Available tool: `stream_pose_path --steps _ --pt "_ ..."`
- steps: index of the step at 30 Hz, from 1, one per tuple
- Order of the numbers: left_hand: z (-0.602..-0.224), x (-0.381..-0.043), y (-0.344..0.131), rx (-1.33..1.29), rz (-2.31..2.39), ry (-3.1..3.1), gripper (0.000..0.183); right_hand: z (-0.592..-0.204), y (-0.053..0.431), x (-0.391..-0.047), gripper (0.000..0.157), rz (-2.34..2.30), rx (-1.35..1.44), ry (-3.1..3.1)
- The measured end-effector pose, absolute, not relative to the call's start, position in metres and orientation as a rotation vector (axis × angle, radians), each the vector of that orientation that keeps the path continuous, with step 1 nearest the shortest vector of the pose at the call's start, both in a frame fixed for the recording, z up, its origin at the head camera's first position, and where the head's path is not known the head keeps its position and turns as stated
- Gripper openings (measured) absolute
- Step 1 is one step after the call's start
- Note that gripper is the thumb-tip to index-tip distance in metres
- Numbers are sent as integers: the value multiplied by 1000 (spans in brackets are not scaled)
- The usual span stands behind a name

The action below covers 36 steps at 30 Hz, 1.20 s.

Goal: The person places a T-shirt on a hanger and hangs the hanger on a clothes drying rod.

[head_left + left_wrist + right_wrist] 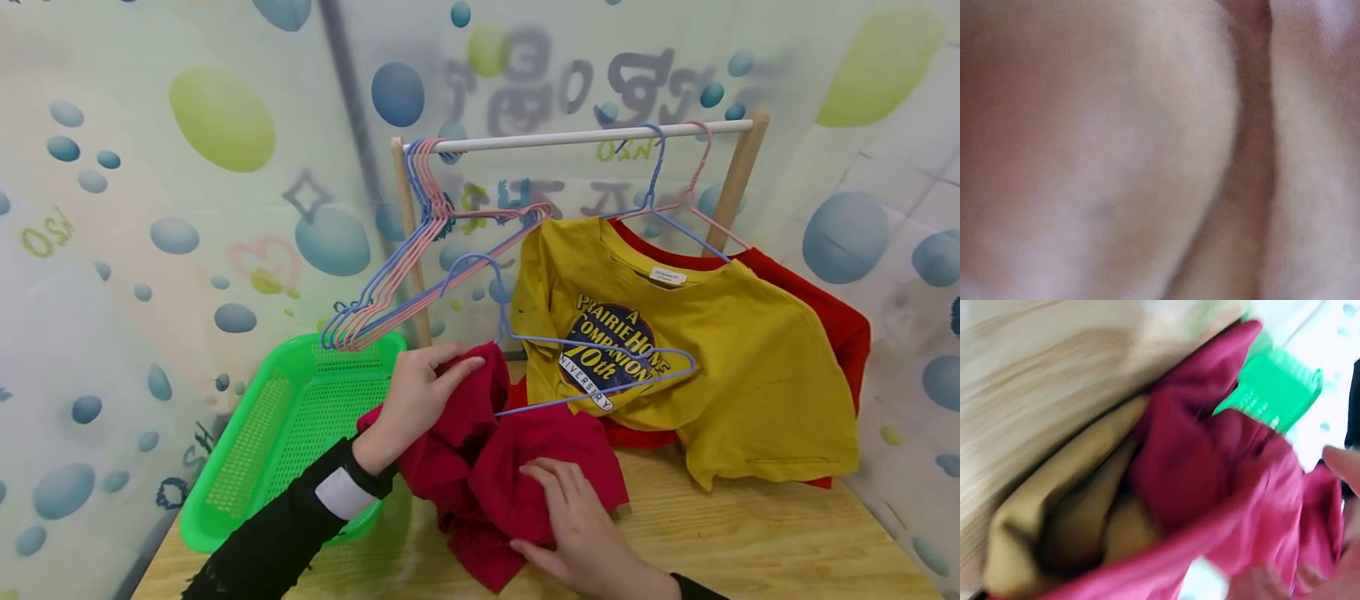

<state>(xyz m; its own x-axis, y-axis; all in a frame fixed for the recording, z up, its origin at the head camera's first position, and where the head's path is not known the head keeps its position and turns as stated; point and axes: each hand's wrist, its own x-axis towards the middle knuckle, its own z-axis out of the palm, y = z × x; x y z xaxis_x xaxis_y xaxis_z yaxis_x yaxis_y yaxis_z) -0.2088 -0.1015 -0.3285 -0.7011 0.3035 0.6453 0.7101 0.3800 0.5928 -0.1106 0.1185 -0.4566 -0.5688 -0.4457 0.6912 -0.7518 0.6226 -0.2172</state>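
Observation:
A crumpled dark red garment (517, 475) hangs about the lower left end of a blue hanger (600, 342), whose right end sticks out bare. My left hand (420, 396) pinches the cloth by the hanger's neck, thumb and fingers close together. Lower down, my right hand (573, 529) rests on the front of the garment, its fingers loosely bent and the thumb spread apart. Skin fills the blurred left wrist view. In the right wrist view the red cloth (1191, 462) lies in folds beside yellow-brown fabric (1054, 512).
Behind stands a rack with a white rail (600, 136). A yellow printed T-shirt (742, 375) and a red shirt (847, 350) hang at its right. Several pink and blue empty hangers (390, 275) cluster left. A green basket (225, 467) sits on the wooden table (750, 542).

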Motion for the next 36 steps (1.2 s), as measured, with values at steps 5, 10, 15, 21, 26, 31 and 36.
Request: stream_pose_path --steps 5,10,15,21,26,31,36 --pt "-331 -207 -102 -829 -1270 -2231 21 -475 98 -116 96 543 843 -2396" --pt "-333 -205 -105 -800 -1278 -2192 20 -481 96 -123 78 616 739 -2420" --pt "-315 -193 -105 -733 -1274 -2159 11 -470 106 -129 64 852 610 -2429" --pt "-329 -206 -117 -707 -1274 -2159 15 -457 134 -144 51 1115 572 -2237" --pt "-335 -207 -122 -710 -1276 -2155 17 -439 157 -151 24 1398 339 -2214" --pt "-338 -207 -125 -702 -1232 -2175 20 -423 173 -158 17 1446 242 -2237" --pt "-340 -208 -128 -698 -1220 -2179 21 -415 187 -165 18 1715 438 -2169"
